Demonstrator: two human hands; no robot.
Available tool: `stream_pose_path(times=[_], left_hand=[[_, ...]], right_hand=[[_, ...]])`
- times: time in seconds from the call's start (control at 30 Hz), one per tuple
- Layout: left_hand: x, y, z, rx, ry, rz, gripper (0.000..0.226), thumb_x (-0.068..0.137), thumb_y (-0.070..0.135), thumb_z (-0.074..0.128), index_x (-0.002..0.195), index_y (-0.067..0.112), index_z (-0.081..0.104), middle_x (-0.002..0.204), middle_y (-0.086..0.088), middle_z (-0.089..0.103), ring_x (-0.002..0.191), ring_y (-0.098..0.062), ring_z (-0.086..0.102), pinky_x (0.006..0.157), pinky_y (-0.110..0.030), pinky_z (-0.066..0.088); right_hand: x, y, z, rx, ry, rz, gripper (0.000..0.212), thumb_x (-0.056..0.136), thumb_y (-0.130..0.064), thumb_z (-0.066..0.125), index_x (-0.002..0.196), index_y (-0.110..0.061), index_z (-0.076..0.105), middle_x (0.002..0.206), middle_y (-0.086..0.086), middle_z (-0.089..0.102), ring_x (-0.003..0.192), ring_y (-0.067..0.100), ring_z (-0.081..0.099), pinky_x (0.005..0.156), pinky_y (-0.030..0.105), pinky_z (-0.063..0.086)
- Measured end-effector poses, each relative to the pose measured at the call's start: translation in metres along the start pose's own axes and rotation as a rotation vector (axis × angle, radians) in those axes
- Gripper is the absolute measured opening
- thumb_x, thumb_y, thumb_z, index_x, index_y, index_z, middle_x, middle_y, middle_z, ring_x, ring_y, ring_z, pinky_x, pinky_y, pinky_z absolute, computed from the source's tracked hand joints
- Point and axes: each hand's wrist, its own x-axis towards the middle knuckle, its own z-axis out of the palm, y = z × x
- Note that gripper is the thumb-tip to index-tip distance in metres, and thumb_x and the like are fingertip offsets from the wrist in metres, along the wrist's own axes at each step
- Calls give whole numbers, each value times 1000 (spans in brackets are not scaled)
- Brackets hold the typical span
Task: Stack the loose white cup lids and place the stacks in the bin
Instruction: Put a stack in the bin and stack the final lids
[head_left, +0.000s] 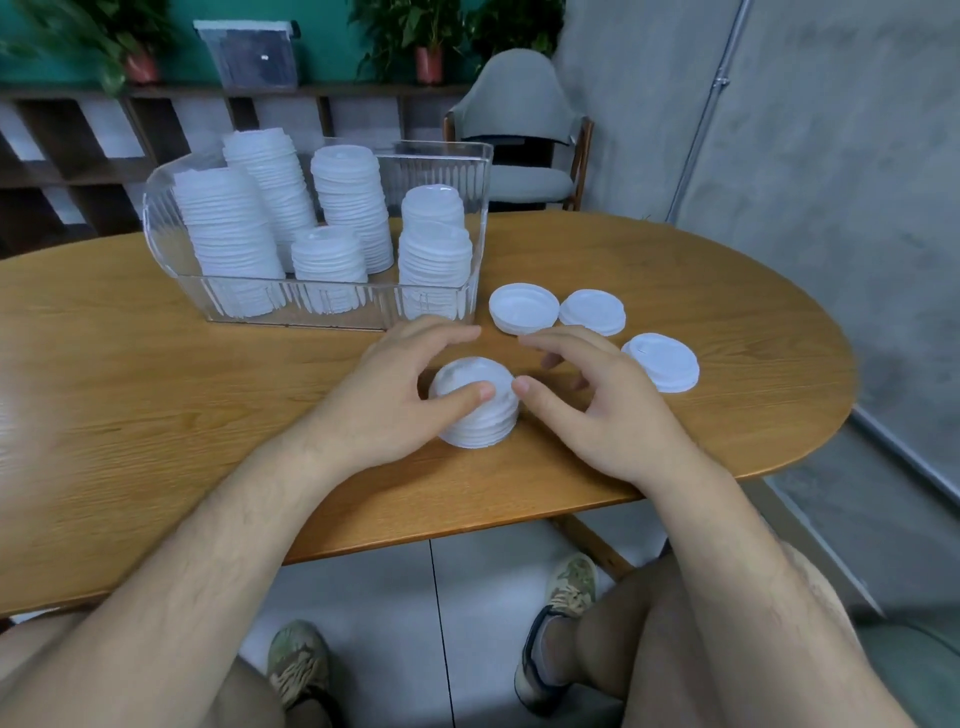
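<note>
On the wooden bench, a left hand curls its thumb and fingers around a short stack of white cup lids; the right hand sits just beside it, fingers spread and bent, holding nothing. Just beyond lie three loose lids. Behind them, to the left, a clear ribbed bin holds several taller lid stacks.
</note>
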Motion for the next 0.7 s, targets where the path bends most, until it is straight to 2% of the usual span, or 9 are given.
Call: stream_pose_path(times=[0.13, 0.2, 0.27, 0.33, 0.4, 0.47, 0.53, 0.7], left_hand=[[36, 35, 15, 77, -22, 99, 50, 93, 47, 67, 137, 25, 59, 133, 15, 55, 130, -7, 46, 115, -35, 35], [57, 54, 30, 114, -54, 146, 48, 93, 45, 67, 134, 22, 61, 132, 10, 58, 128, -10, 48, 113, -32, 34], [78, 73, 48, 147, -105, 179, 48, 94, 44, 65, 135, 21, 60, 135, 8, 57, 130, -12, 46, 113, -34, 34], [97, 89, 69, 173, -160, 177, 47, 96, 37, 64, 138, 17, 57, 140, 3, 54, 134, -16, 43, 114, -34, 32], [113, 97, 88, 198, -224, 152, 48, 98, 33, 62, 141, 14, 54, 144, -2, 50, 138, -20, 41, 114, -34, 32], [124, 99, 102, 217, -295, 98, 47, 100, 32, 57, 144, 13, 51, 146, -3, 47, 138, -21, 40, 113, -36, 34], [131, 96, 109, 240, -329, 52, 45, 101, 32, 55, 143, 14, 51, 143, -4, 48, 135, -23, 43, 110, -38, 37], [133, 96, 111, 239, -335, -8, 54, 99, 37, 59, 148, 16, 46, 148, -3, 45, 134, -23, 45, 109, -37, 39]], right_hand=[[-5, 20, -38, -11, 141, 66, 41, 87, -32, 78, 125, -25, 67, 123, -12, 62, 109, 8, 58, 84, 10, 38], [-10, 36, -58, -55, 242, 146, 41, 85, -33, 80, 124, -25, 68, 121, -14, 60, 111, 6, 56, 89, 17, 42], [-16, 51, -73, -146, 279, 271, 47, 82, -39, 79, 127, -27, 66, 125, -14, 58, 119, 10, 52, 103, 31, 42], [-22, 61, -81, -248, 249, 392, 55, 81, -45, 77, 132, -29, 62, 133, -11, 56, 128, 16, 46, 111, 38, 34], [-27, 66, -83, -294, 205, 461, 61, 81, -51, 75, 136, -30, 58, 140, -10, 53, 133, 16, 41, 113, 36, 28], [-28, 69, -83, -297, 182, 479, 64, 82, -56, 73, 138, -30, 57, 144, -11, 51, 136, 16, 38, 113, 36, 25], [-28, 73, -84, -287, 180, 487, 62, 84, -52, 72, 139, -29, 57, 147, -12, 50, 138, 15, 37, 111, 32, 22], [-26, 80, -84, -314, 140, 488, 57, 86, -56, 69, 136, -28, 61, 140, -12, 57, 135, 14, 42, 107, 31, 24]])
